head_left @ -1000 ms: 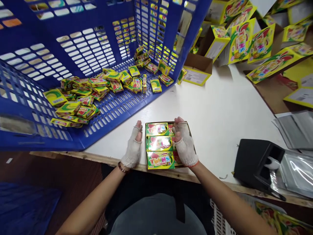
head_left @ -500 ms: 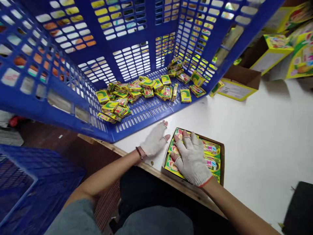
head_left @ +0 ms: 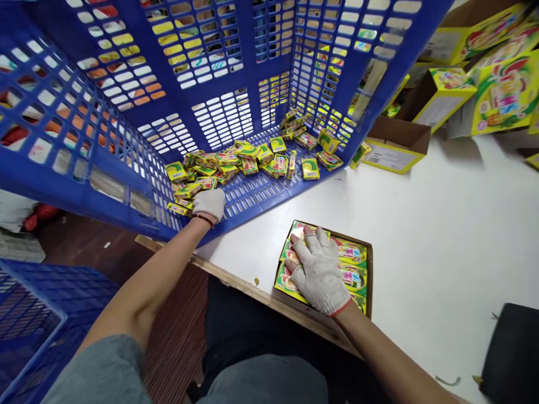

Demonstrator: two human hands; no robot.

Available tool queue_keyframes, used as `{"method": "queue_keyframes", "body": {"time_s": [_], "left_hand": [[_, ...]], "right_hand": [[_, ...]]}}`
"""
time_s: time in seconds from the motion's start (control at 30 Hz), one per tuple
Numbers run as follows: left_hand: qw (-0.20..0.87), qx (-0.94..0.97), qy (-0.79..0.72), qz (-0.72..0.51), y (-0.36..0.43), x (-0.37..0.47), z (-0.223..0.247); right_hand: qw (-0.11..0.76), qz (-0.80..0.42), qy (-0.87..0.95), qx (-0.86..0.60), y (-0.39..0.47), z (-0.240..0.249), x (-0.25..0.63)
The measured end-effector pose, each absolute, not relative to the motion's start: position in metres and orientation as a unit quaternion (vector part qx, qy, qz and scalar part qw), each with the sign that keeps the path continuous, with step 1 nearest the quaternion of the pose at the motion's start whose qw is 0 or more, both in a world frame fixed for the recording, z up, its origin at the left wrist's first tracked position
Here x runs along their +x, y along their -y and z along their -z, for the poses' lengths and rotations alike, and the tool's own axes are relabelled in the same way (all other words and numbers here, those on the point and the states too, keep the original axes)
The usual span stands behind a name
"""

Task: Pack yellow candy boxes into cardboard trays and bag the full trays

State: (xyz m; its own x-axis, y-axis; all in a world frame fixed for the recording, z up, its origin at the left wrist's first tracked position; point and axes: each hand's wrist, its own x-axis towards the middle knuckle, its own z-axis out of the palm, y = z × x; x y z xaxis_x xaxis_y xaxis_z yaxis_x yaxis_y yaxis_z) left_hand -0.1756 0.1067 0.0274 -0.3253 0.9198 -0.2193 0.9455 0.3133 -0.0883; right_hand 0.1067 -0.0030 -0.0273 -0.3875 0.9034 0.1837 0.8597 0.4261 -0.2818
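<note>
My left hand, in a white fingerless glove, reaches into the blue crate at the near left end of a heap of small yellow-green boxes. Its fingers are hidden behind the back of the glove. My right hand, gloved too, lies with spread fingers on the rows of small boxes inside an open carton. That carton stands on the white table, close to its wooden front edge.
Empty yellow cartons and a bigger printed carton stand at the back right. Another blue crate is at the lower left. A dark object lies at the lower right.
My left hand has moved from beside the carton, left and forward into the crate, to the small boxes. My right hand still rests on the packed boxes. The view has shifted slightly.
</note>
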Motion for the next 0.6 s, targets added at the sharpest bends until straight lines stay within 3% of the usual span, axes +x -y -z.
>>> {"method": "queue_keyframes", "body": {"time_s": [0.07, 0.13, 0.27, 0.37, 0.43, 0.6], "left_hand": [[0.052, 0.614, -0.786, 0.051, -0.094, -0.166, -0.03], [0.087, 0.662, -0.738, -0.095, -0.076, -0.156, -0.03], [0.317, 0.626, -0.555, -0.446, -0.034, -0.125, -0.021], [0.441, 0.593, -0.44, -0.51, -0.01, -0.095, -0.019], [0.466, 0.616, -0.39, -0.5, -0.002, -0.078, -0.021], [0.346, 0.722, -0.437, -0.409, -0.01, -0.069, -0.023]], "right_hand": [[0.211, -0.091, 0.816, -0.53, 0.002, 0.03, 0.11], [0.309, -0.109, 0.788, -0.521, 0.0, 0.031, 0.115], [0.466, -0.25, 0.698, -0.484, -0.007, 0.016, 0.126], [0.435, -0.465, 0.642, -0.427, -0.016, -0.005, 0.131], [0.38, -0.541, 0.635, -0.399, -0.02, -0.015, 0.134], [0.29, -0.52, 0.665, -0.452, -0.013, -0.031, 0.166]]}}
